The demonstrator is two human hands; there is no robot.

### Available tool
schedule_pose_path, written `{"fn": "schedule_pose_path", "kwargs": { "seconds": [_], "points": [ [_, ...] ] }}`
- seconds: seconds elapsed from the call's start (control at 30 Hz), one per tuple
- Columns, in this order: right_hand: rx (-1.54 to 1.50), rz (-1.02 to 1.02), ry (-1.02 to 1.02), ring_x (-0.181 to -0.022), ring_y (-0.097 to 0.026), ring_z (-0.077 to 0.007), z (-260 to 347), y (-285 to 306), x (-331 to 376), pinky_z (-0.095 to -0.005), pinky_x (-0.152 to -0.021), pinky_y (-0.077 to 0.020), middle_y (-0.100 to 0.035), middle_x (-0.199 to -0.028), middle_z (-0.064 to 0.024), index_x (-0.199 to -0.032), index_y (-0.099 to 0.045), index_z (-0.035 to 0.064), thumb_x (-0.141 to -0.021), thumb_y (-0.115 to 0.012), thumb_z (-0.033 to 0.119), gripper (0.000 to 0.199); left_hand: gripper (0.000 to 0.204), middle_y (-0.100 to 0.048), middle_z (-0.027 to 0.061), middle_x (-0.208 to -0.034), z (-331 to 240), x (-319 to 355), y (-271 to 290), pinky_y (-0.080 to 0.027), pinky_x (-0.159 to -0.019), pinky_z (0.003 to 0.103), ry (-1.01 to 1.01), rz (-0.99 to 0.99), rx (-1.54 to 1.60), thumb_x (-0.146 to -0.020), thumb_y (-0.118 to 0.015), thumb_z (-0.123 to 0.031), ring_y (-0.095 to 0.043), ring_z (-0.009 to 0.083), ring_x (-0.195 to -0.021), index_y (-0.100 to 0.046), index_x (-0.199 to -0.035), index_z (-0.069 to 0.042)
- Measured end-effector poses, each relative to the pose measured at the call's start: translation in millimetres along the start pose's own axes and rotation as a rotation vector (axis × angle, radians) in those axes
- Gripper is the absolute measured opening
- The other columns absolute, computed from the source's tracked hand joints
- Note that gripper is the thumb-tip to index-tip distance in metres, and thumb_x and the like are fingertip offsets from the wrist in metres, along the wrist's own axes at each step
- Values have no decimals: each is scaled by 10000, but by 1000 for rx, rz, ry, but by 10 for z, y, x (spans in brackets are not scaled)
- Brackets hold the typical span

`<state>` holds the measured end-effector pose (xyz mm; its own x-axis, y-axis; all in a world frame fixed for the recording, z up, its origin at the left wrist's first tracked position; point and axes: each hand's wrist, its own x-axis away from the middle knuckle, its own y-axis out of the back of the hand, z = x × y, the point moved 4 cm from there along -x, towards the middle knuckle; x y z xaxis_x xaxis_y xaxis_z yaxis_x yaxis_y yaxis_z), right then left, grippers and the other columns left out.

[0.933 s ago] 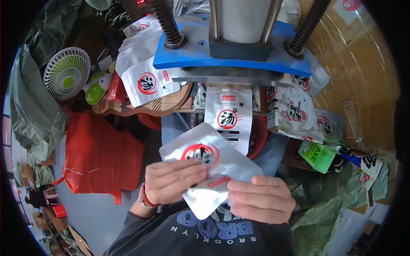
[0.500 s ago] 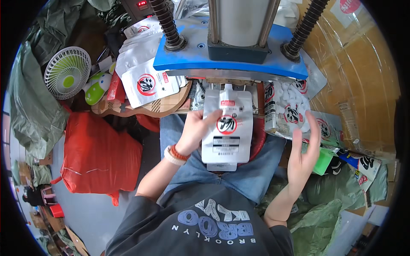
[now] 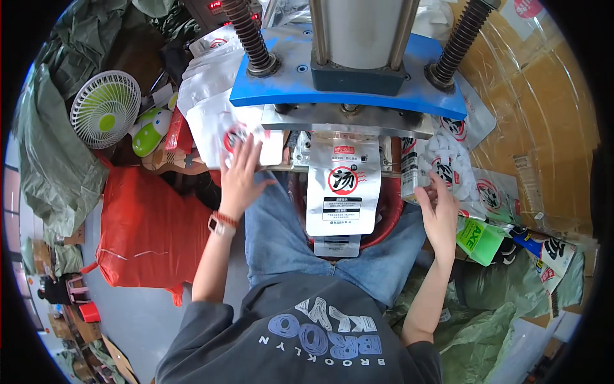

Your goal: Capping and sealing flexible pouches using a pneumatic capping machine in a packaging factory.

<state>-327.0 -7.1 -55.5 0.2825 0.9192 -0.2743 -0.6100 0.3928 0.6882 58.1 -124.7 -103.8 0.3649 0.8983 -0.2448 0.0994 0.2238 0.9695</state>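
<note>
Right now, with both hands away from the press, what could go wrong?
The silver pouch hanging out under the press has nobody steadying it, so it might skew. The left hand, over the loosely fanned pouches, could drag several at once. The right hand, beside loose white pieces, might knock some out.

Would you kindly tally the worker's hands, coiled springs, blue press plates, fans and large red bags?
Hands (left hand, right hand): 2
Coiled springs (left spring, right spring): 2
Blue press plate: 1
Fan: 1
Large red bag: 1
Total: 7
</note>
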Motion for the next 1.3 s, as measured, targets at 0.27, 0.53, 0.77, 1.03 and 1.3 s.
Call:
{"fn": "schedule_pose_path", "kwargs": {
  "seconds": [0.27, 0.53, 0.77, 1.03, 1.3],
  "points": [
    [-323, -121, -50, -838, -604, -119, 504, 336, 64, -261, -785, -490, -647, -930, -61, -1101, -582, 9, -848, -654, -17, 264, 324, -714, 154, -874, -193, 472, 688, -489, -611, 256, 233, -377, 693, -754, -633, 99, -671, 112, -720, -719, -1033, -40],
    [-23, 163, 868, -878, -660, -303, 1620, 69, 513, -387, -755, -557, -648, -1090, -169, -1065, -670, -37, -748, -700, 26, 325, 343, -733, 49, -952, -998, 538, 1360, -568, -717, 299, -342, -400, 451, -641, -671, 53, -706, 223, -927, -730, -960, -59],
    [-185, 201, 612, -853, -637, -285, 1534, 268, 410, -380, -737, -514, -693, -1010, -113, -1023, -694, 14, -716, -736, 7, 310, 177, -727, 86, -862, -1141, 468, 1090, -547, -626, 277, -346, 61, 1066, -828, -708, -127, -701, 182, -719, -730, -958, -9],
    [-131, -174, 215, -1146, -560, -256, 948, 494, 132, -383, -971, -414, -600, -1248, -132, -1216, -571, -26, -908, -611, 136, 350, 246, -709, 42, -829, -1230, -30, 195, -487, -610, 219, 517, 319, 1807, -910, -683, -211, -614, 53, -688, -713, -918, 33],
    [233, 246, -57, -987, -569, -391, 242, -123, -65, -413, -872, -439, -586, -1126, -202, -1099, -560, -17, -1004, -472, 248, 295, 211, -709, 39, -890, -896, -325, 144, -485, -687, 248, 332, 244, 1432, -900, -681, -186, -627, 81, -786, -685, -990, 5]
  ]
}}
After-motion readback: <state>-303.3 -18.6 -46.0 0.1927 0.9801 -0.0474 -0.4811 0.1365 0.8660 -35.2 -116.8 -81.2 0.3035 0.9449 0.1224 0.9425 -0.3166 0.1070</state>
